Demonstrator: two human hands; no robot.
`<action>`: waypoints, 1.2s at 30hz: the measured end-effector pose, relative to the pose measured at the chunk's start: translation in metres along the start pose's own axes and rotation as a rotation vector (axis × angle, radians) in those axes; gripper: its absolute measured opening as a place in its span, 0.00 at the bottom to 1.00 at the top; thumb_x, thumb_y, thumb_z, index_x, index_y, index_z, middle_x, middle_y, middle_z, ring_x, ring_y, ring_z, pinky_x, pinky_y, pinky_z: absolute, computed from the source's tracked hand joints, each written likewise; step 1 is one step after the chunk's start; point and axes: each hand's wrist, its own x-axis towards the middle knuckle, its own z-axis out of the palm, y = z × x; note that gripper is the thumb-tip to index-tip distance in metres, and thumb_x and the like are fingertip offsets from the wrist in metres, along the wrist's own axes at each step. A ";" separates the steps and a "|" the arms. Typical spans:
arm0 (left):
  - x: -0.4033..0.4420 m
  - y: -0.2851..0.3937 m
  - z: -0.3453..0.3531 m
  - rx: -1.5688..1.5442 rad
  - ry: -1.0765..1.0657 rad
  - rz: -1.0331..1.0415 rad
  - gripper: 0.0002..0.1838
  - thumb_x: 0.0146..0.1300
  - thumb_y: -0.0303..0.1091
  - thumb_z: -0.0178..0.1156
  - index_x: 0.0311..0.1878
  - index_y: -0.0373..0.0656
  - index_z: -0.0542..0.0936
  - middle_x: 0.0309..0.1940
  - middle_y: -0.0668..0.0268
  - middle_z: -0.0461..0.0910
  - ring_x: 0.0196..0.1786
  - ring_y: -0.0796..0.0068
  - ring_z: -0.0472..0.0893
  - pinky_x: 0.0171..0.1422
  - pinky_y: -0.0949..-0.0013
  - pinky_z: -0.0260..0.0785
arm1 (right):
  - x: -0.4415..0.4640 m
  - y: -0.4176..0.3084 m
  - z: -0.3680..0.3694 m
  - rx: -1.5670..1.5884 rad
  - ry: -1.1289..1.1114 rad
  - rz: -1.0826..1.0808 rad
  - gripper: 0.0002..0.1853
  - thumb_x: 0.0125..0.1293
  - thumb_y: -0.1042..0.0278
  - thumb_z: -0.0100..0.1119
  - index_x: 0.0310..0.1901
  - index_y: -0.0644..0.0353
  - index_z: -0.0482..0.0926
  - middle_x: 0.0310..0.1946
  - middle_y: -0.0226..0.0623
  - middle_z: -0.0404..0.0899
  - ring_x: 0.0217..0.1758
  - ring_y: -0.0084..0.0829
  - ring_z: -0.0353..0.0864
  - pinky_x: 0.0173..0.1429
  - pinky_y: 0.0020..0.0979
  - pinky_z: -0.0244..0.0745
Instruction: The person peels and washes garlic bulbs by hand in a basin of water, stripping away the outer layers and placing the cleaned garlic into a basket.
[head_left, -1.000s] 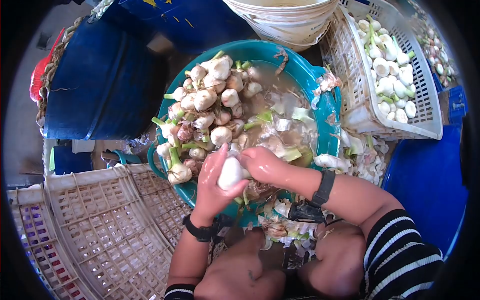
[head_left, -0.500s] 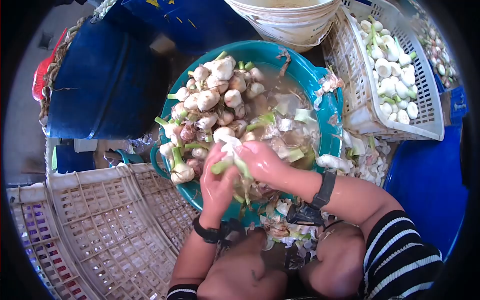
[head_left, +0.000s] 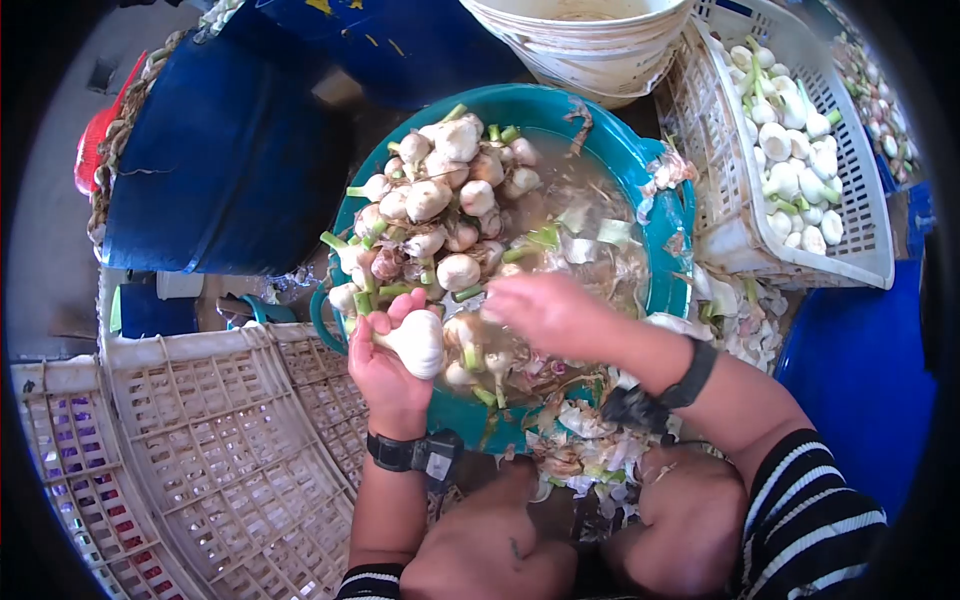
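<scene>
A peeled white garlic bulb (head_left: 418, 344) with its stem pointing left rests in my left hand (head_left: 388, 365), whose fingers are closed around it at the tub's left front. My right hand (head_left: 545, 315) hovers apart from the bulb, over the water. Its fingers look bent but are smeared by motion, so whether anything is in them does not show. Beneath both hands is a teal tub (head_left: 668, 215) of murky water. Unpeeled garlic bulbs (head_left: 428, 200) with cut green stems are heaped in its left half, and wet skins (head_left: 580, 250) float on the right.
A white plastic crate (head_left: 720, 205) at the upper right holds peeled bulbs (head_left: 795, 145). Behind the tub stands a white bucket (head_left: 590, 50). Blue barrels (head_left: 225, 160) are at the upper left. A slatted crate (head_left: 215, 430) lies at the lower left. Discarded skins (head_left: 590, 440) pile near my knees.
My hands were together on the garlic bulb and have parted. My left hand has moved left with the bulb, now showing smooth and white; my right hand has drawn off to the right.
</scene>
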 end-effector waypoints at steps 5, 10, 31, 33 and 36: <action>-0.002 -0.012 0.007 0.695 -0.207 0.451 0.15 0.65 0.40 0.40 0.25 0.42 0.64 0.33 0.49 0.78 0.46 0.52 0.76 0.55 0.52 0.65 | -0.002 -0.015 0.030 0.156 -0.022 -0.046 0.12 0.62 0.62 0.52 0.33 0.64 0.78 0.21 0.38 0.77 0.24 0.22 0.72 0.32 0.27 0.69; -0.008 -0.012 0.009 0.667 -0.345 0.408 0.13 0.63 0.39 0.40 0.25 0.43 0.64 0.30 0.50 0.79 0.46 0.50 0.76 0.56 0.52 0.63 | -0.002 -0.007 0.039 0.257 -0.025 0.001 0.11 0.56 0.66 0.51 0.26 0.64 0.77 0.18 0.44 0.75 0.21 0.35 0.75 0.29 0.34 0.70; -0.005 -0.013 0.007 0.384 -0.178 0.407 0.13 0.62 0.41 0.40 0.26 0.43 0.65 0.31 0.50 0.78 0.46 0.48 0.76 0.57 0.50 0.62 | -0.006 -0.003 0.032 0.751 0.032 0.349 0.10 0.59 0.68 0.52 0.33 0.66 0.79 0.22 0.33 0.77 0.23 0.19 0.73 0.28 0.23 0.71; -0.006 -0.011 -0.001 0.547 -0.232 0.457 0.13 0.62 0.40 0.39 0.27 0.43 0.65 0.31 0.51 0.78 0.47 0.48 0.75 0.58 0.50 0.61 | -0.012 -0.020 0.037 0.575 0.050 0.206 0.10 0.56 0.68 0.53 0.28 0.66 0.79 0.20 0.37 0.77 0.22 0.23 0.75 0.27 0.27 0.71; -0.005 -0.013 0.006 0.743 -0.306 0.584 0.12 0.60 0.39 0.42 0.25 0.42 0.64 0.28 0.48 0.78 0.42 0.50 0.77 0.55 0.50 0.64 | -0.009 -0.028 0.037 0.322 0.107 0.084 0.09 0.50 0.68 0.54 0.23 0.65 0.78 0.18 0.44 0.75 0.20 0.30 0.75 0.28 0.34 0.69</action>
